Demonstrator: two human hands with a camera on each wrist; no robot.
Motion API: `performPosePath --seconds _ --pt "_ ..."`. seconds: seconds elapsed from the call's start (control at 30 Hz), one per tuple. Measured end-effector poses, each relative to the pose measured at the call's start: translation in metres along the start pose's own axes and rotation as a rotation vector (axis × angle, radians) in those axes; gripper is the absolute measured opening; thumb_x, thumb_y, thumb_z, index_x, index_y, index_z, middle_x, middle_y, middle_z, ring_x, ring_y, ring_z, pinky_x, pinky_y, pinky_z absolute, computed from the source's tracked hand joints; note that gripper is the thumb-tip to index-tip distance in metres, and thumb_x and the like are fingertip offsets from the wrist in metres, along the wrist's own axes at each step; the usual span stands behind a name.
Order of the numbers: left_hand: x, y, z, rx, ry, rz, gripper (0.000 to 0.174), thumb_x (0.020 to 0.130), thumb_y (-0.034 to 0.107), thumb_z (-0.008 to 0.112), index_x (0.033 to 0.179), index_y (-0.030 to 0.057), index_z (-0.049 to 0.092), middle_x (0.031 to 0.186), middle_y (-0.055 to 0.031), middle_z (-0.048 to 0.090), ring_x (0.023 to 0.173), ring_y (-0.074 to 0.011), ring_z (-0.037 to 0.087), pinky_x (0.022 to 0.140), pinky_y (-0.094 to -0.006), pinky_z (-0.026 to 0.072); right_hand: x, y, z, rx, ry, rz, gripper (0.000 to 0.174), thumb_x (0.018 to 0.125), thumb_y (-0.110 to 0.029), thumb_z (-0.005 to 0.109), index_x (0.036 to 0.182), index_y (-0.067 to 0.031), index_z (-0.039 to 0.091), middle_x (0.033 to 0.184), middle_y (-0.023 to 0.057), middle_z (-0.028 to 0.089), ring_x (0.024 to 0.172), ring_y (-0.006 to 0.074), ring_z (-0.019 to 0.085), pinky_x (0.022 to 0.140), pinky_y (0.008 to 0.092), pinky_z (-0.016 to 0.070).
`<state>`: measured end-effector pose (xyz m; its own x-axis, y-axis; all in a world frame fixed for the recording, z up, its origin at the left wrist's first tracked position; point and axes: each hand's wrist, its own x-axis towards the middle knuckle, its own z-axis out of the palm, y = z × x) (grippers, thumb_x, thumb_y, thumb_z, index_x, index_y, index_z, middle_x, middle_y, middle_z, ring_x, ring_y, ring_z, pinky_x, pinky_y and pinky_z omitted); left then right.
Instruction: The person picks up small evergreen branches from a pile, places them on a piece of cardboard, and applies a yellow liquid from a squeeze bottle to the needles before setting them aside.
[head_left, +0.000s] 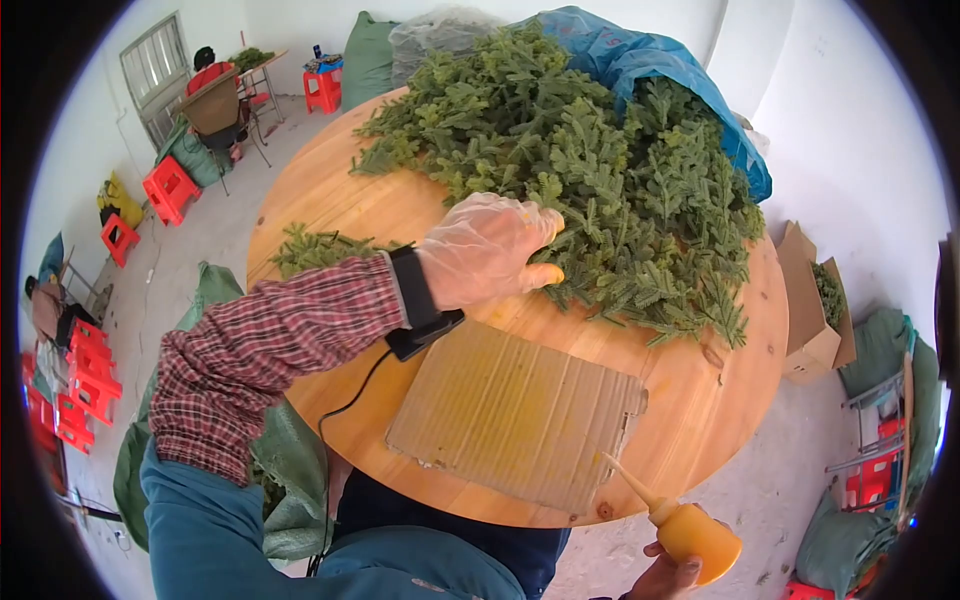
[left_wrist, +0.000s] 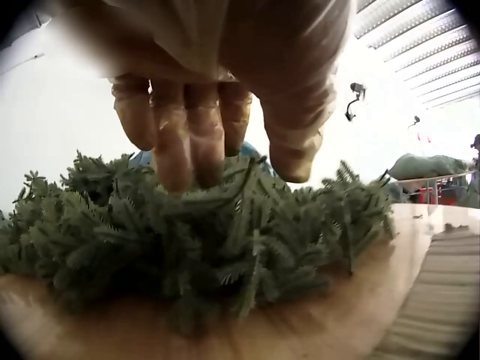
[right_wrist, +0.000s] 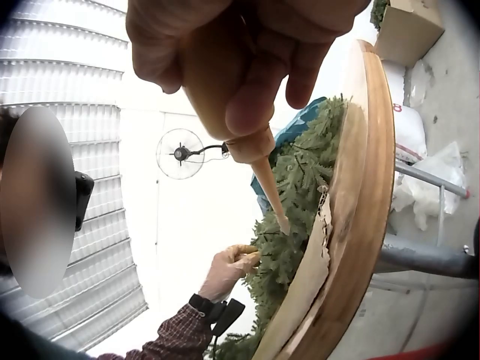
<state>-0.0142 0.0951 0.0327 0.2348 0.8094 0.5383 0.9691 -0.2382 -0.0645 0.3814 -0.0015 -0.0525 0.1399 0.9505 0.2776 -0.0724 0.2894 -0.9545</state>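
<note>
My left hand (head_left: 490,245), in a thin clear glove with yellow-stained fingertips, reaches over the near edge of a big pile of green fir-like sprigs (head_left: 600,190). In the left wrist view its fingers (left_wrist: 172,142) point down at the sprigs (left_wrist: 202,240), the thumb held apart, with nothing between them. My right hand (head_left: 668,578) grips a yellow squeeze bottle (head_left: 700,545) with a long tapered nozzle, beyond the table's near right edge. From the right wrist, the bottle (right_wrist: 217,82) shows fingers wrapped around it. A glue-smeared cardboard sheet (head_left: 515,410) lies on the table between the hands.
The round wooden table (head_left: 740,400) also carries a smaller bunch of sprigs (head_left: 325,250) at the left. A blue plastic bag (head_left: 640,60) drapes behind the pile. An open carton (head_left: 805,330) stands to the right, a green sack (head_left: 295,470) to the near left. Other people sit farther off.
</note>
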Motion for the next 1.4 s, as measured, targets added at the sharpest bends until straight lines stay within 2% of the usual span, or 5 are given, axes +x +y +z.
performPosePath --seconds 0.27,0.4,0.7,0.93,1.4 --pt "0.008 -0.022 -0.015 -0.126 0.067 -0.181 0.022 0.089 0.026 0.065 0.096 0.0055 0.062 0.080 -0.0137 0.064 0.074 -0.0307 0.066 0.067 -0.0429 0.0512 -0.006 0.002 -0.005 0.024 0.034 0.055 0.081 0.090 -0.054 0.068 0.139 0.0026 0.036 0.123 0.0260 0.060 0.092 0.0359 0.065 0.081 0.0424 0.0538" --pt "-0.031 0.010 -0.065 0.123 0.052 -0.102 0.019 0.090 0.024 0.064 0.099 0.0086 0.061 0.085 -0.0100 0.063 0.076 -0.0274 0.065 0.064 -0.0402 0.0502 0.003 0.005 0.009 -0.009 0.080 -0.005 0.080 0.087 -0.063 0.065 0.133 -0.0011 0.043 0.108 0.0183 0.060 0.074 0.0250 0.059 0.056 0.0320 0.0479" --pt "-0.116 0.113 -0.065 -0.174 -0.364 -0.030 0.029 0.089 0.026 0.066 0.113 0.0096 0.061 0.092 -0.0058 0.060 0.064 -0.0203 0.052 0.059 -0.0342 0.0463 -0.002 0.008 -0.001 -0.046 -0.129 0.020 0.082 0.092 -0.059 0.060 0.139 0.0048 0.038 0.118 0.0225 0.061 0.084 0.0301 0.063 0.076 0.0383 0.0492" --pt "-0.122 0.096 -0.095 -0.425 -0.402 -0.082 0.050 0.082 0.021 0.072 0.130 0.0116 0.060 0.110 -0.0078 0.066 0.091 -0.0242 0.068 0.070 -0.0355 0.0515 -0.012 0.009 -0.006 0.008 -0.126 0.140 0.085 0.088 -0.061 0.066 0.135 0.0030 0.038 0.117 0.0251 0.061 0.092 0.0316 0.065 0.083 0.0411 0.0516" --pt "-0.145 0.102 -0.056 0.053 -0.386 0.033 0.038 0.092 0.022 0.056 0.123 0.0025 0.062 0.119 -0.0178 0.062 0.110 -0.0295 0.063 0.086 -0.0366 0.0482 -0.002 -0.018 0.064 -0.062 -0.030 -0.075 0.096 0.077 -0.071 0.069 0.130 0.0026 0.038 0.116 0.0216 0.060 0.067 0.0245 0.066 0.045 0.0262 0.0508"
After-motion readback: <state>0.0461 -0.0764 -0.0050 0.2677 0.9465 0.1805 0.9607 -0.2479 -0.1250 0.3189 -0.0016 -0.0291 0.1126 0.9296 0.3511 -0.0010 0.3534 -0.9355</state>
